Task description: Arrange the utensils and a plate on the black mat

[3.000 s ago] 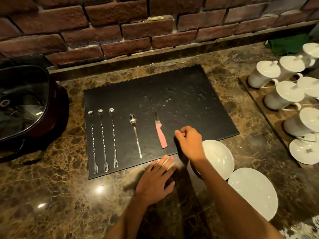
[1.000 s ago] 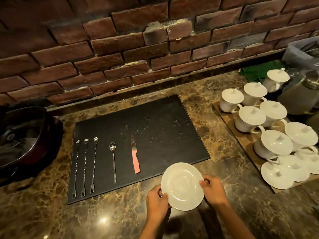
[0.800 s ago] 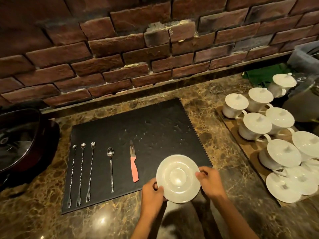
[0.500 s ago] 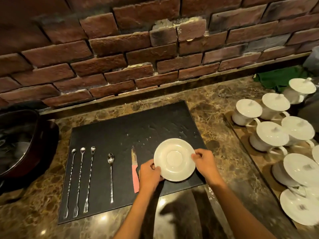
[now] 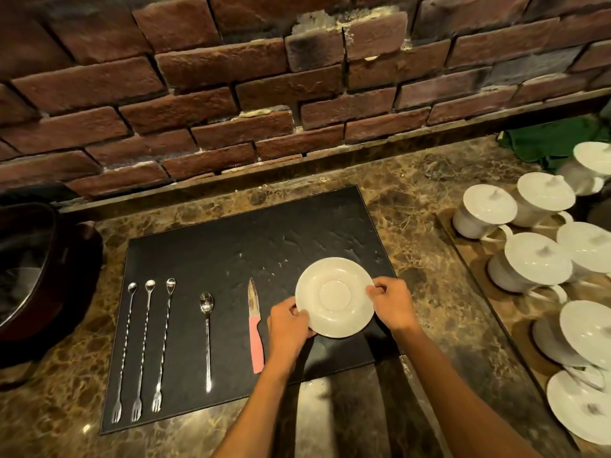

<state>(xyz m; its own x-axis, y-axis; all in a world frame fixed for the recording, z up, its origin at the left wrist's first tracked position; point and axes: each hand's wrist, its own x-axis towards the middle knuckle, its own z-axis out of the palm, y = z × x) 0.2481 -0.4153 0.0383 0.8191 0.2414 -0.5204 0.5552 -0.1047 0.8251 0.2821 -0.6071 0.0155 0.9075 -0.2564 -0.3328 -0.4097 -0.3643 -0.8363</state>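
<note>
A small white plate (image 5: 334, 296) is over the right part of the black mat (image 5: 251, 246). My left hand (image 5: 287, 322) grips its near-left rim and my right hand (image 5: 391, 304) grips its right rim. Whether the plate rests on the mat or hovers just above it I cannot tell. On the mat to the left lie three long twisted bar forks (image 5: 143, 348), a long silver spoon (image 5: 207, 338) and a pink-handled knife (image 5: 255, 328), all pointing away from me.
A wooden tray (image 5: 469, 246) on the right holds several white lidded cups (image 5: 532, 259) and saucers. A dark pot (image 5: 29, 276) stands at the left. A green cloth (image 5: 549, 143) lies at the back right. A brick wall runs behind the marble counter (image 5: 426, 200).
Both hands picked the plate up from the counter on the right and carried it forward over the mat's right part, beside the knife. The utensils have not moved.
</note>
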